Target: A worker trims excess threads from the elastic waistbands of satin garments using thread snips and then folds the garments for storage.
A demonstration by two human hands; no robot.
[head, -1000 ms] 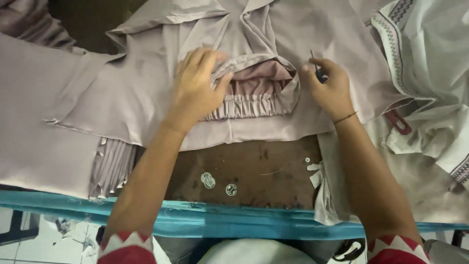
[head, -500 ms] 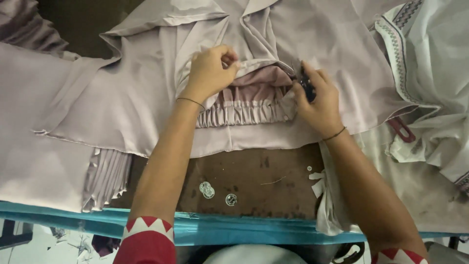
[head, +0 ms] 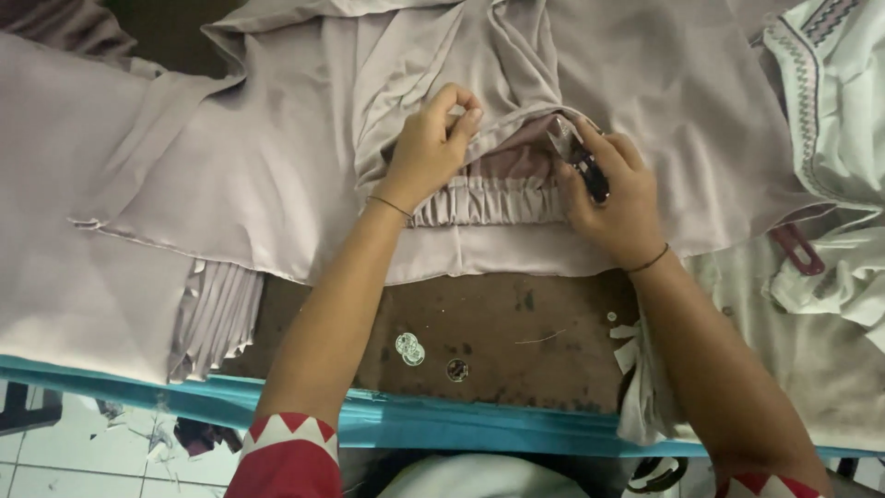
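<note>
Pale mauve cloth (head: 277, 175), a garment with a gathered elastic band (head: 489, 198), lies spread over a brown bench (head: 516, 323) with a blue front edge. The left hand (head: 431, 148) rests on the garment just above the band, its fingers curled nearly closed and pinching a fold of the fabric between thumb and fingertips. A thin bracelet circles that wrist. The right hand (head: 618, 198) sits close by on the other side of the opening, wrapped around a small dark-handled cutting tool (head: 581, 164), whose metal tip points toward the fold of cloth between the two hands; whether the tip touches the fabric cannot be told. A dark band circles the right wrist too.

On the bare bench below the garment lie a few small round metal pieces (head: 410, 349), just beside one another, and some white scraps (head: 627, 332) near the right forearm. A pleated strip (head: 217, 318) of the same mauve cloth hangs toward the bench's front edge at the left. White fabric with patterned trim (head: 830, 83) lies at the far right, with a red clip-like object (head: 797, 249) beside it. Both sleeves are red with white zigzag edging.
</note>
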